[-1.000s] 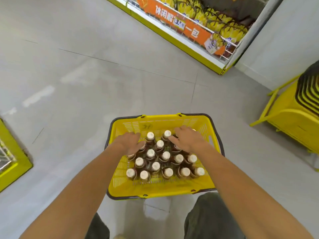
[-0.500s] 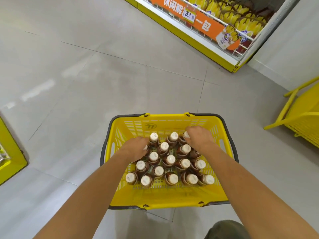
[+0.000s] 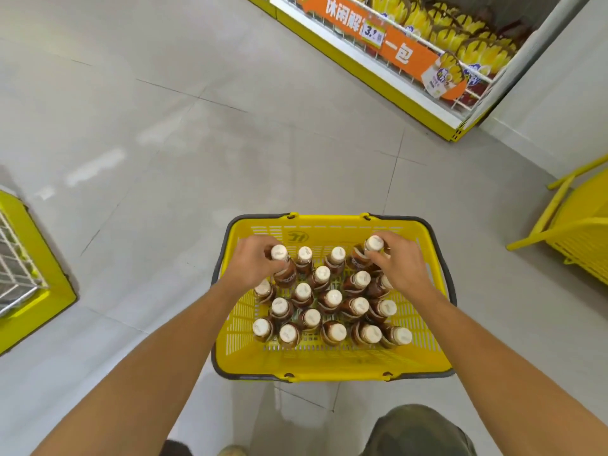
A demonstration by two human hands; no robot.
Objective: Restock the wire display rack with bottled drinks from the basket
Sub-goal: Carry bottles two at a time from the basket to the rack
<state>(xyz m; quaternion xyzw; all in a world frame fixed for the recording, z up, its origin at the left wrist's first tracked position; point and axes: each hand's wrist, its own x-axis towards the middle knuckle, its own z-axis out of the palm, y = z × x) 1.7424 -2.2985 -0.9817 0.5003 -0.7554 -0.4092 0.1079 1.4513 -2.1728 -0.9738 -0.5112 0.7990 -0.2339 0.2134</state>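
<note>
Yellow basket (image 3: 332, 365) of capped bottles (image 3: 333, 297), lower centre of frame.
Left hand (image 3: 251, 268) curls round a brown bottle (image 3: 285, 275); right hand (image 3: 401, 269) grips a second bottle (image 3: 361, 261), both tilted.

Brown, white-capped bottles (image 3: 332, 299) stand upright, clustered inside the yellow basket (image 3: 329, 362).

Left hand (image 3: 253, 266) grips one bottle (image 3: 285, 276), right hand (image 3: 401, 268) another bottle (image 3: 374, 244).
</note>
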